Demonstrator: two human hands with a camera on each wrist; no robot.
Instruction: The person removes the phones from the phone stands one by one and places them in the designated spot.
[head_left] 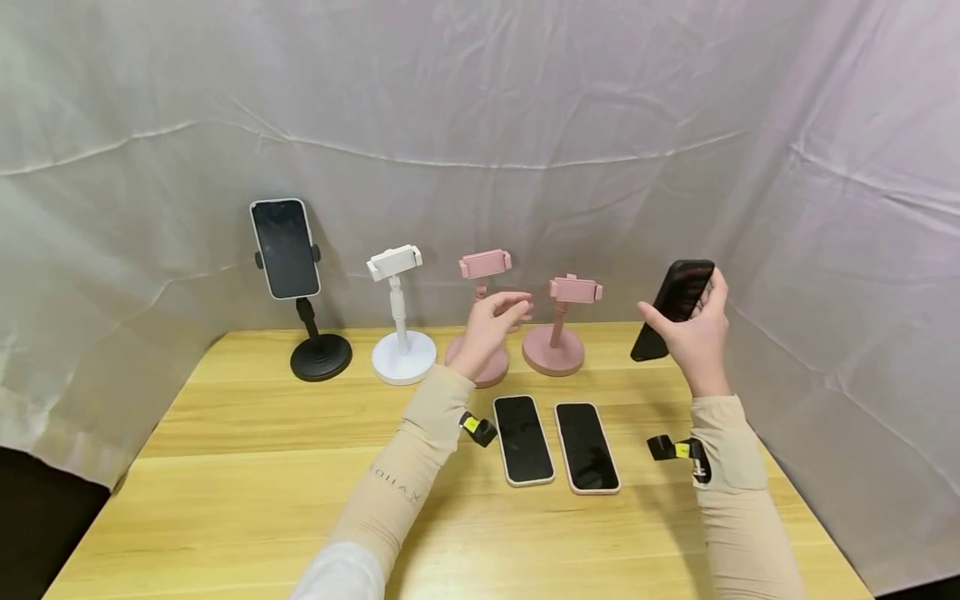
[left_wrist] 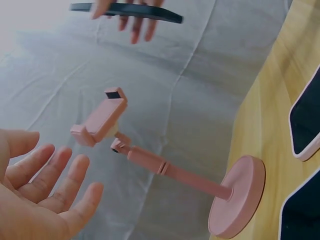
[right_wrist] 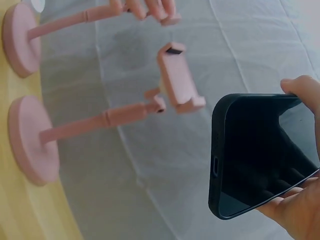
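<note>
My right hand grips a black phone by its edges, held tilted in the air right of the stands. Thumb and fingers press its two long sides in the right wrist view, and the phone's dark screen shows. My left hand is raised with loosely bent fingers and holds nothing, overlapping the middle pink phone stand in the head view. Between both hands stands another pink phone stand, its clamp holding no phone. The left wrist view shows the fingers spread apart beside that stand's clamp.
Two phones with light rims, a left one and a right one, lie face up on the wooden table. At the back left, a black stand carries a phone; beside it is a white stand. Grey cloth hangs behind.
</note>
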